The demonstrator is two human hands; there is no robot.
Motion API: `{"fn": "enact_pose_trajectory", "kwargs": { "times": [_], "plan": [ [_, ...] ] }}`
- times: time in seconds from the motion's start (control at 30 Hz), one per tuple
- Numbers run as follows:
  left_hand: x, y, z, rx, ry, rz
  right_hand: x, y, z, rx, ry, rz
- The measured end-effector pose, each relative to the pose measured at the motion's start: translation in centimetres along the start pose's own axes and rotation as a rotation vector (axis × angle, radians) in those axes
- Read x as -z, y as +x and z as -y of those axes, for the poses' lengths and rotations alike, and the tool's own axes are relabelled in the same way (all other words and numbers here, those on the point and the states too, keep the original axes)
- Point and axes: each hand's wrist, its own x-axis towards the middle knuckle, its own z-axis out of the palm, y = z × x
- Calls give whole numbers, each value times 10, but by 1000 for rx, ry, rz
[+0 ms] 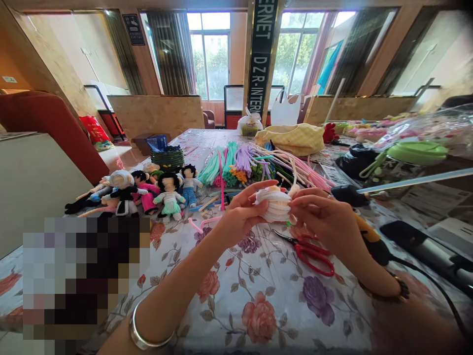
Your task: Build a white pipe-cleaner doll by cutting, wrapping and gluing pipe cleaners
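Above the flowered tablecloth (229,296), my left hand (242,217) is closed around a rounded white piece wound from fuzzy pipe cleaners (274,204). A little pale pink or peach shows at its top. My right hand (325,217) pinches at the right side of the same piece, where a pale fuzzy end (294,191) sticks up. Its fingertips partly hide what they grip. Just below the hands lie scissors with red handles (314,254), their blades pointing left, untouched.
Several pipe-cleaner dolls (170,197) stand at the left. Bundles of coloured pipe cleaners (236,160) lie behind my hands, with a yellow checked bag (291,138) farther back. At right are a glue gun (364,231) with a glue stick, its cable, and a green-lidded jar (417,153).
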Motion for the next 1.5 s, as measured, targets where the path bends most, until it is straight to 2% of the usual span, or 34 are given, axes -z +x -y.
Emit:
{"fn": "enact_pose_trajectory", "kwargs": {
  "times": [0.17,0.4,0.67,1.0,1.27,1.5],
  "plan": [
    [1,1,0,32,-60,24,0,1,-2,-96,21,20],
    [3,2,1,78,-144,-2,2,0,-1,-157,25,75],
    [3,3,3,102,-137,-27,3,1,0,-252,59,113],
    [12,4,1,114,-141,26,4,0,2,-226,82,126],
    [17,5,-6,203,-46,41,9,1,-5,-281,41,282],
    [15,5,-10,206,-18,16,7,0,-6,-227,39,328]
  ]
}}
